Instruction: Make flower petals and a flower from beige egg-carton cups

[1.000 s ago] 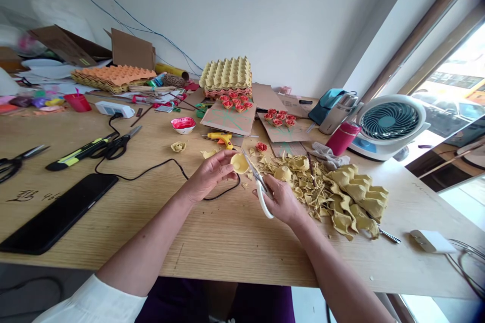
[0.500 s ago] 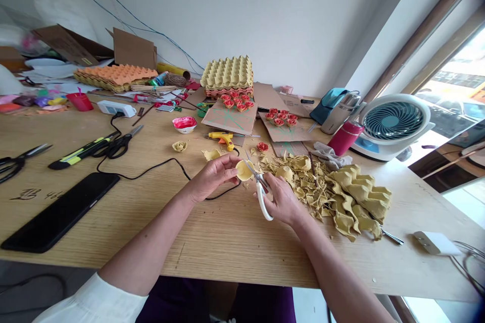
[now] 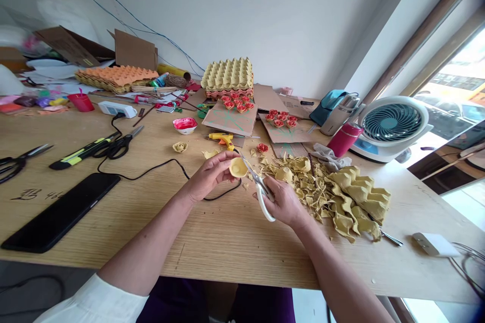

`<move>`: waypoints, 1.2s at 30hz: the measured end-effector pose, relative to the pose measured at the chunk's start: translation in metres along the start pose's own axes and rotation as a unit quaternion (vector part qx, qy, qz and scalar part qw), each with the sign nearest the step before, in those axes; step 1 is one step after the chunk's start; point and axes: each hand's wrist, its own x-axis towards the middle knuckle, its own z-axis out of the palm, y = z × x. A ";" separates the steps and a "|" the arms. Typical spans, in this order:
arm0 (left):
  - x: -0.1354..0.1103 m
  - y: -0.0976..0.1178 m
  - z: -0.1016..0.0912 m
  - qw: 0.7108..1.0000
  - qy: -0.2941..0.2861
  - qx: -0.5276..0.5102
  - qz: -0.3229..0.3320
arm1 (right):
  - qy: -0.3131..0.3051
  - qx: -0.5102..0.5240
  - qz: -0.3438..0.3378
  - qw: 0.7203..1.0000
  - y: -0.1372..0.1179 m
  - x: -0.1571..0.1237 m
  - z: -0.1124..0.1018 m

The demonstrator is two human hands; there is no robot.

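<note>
Between the thumb and fingers of my left hand (image 3: pixel 212 174) is a pale yellow egg carton cup (image 3: pixel 238 167), its hollow turned up toward me. My right hand (image 3: pixel 284 201) is closed round the white handles of a pair of scissors (image 3: pixel 262 197). The blades point up and left, right beside the cup's right edge; whether they touch it I cannot tell. Just right of the scissors lies a heap of yellow carton scraps (image 3: pixel 316 197), with cut carton pieces (image 3: pixel 358 189) at its far side.
Behind my hands lie a yellow glue gun (image 3: pixel 223 139), a red paper flower (image 3: pixel 262 147) and a bowl of red paint (image 3: pixel 185 124). Cardboard sheets (image 3: pixel 231 120) carry several red flowers. A black phone (image 3: pixel 60 212) and black scissors (image 3: pixel 119 144) lie left; a fan (image 3: pixel 392 123) stands right.
My left hand has shifted slightly left with the cup, and the cup has turned to show more of its inside. The scissors now sit at its right edge rather than across it.
</note>
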 end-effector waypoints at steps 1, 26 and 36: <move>0.000 0.000 0.000 1.000 0.008 -0.008 0.001 | -0.002 0.003 0.003 1.000 0.000 0.000 0.000; -0.001 -0.004 -0.002 0.999 -0.031 0.015 -0.034 | 0.009 -0.017 -0.009 1.000 0.000 0.001 0.002; 0.000 -0.003 0.000 0.999 -0.031 -0.016 -0.017 | -0.007 0.041 0.016 0.999 -0.002 -0.001 -0.001</move>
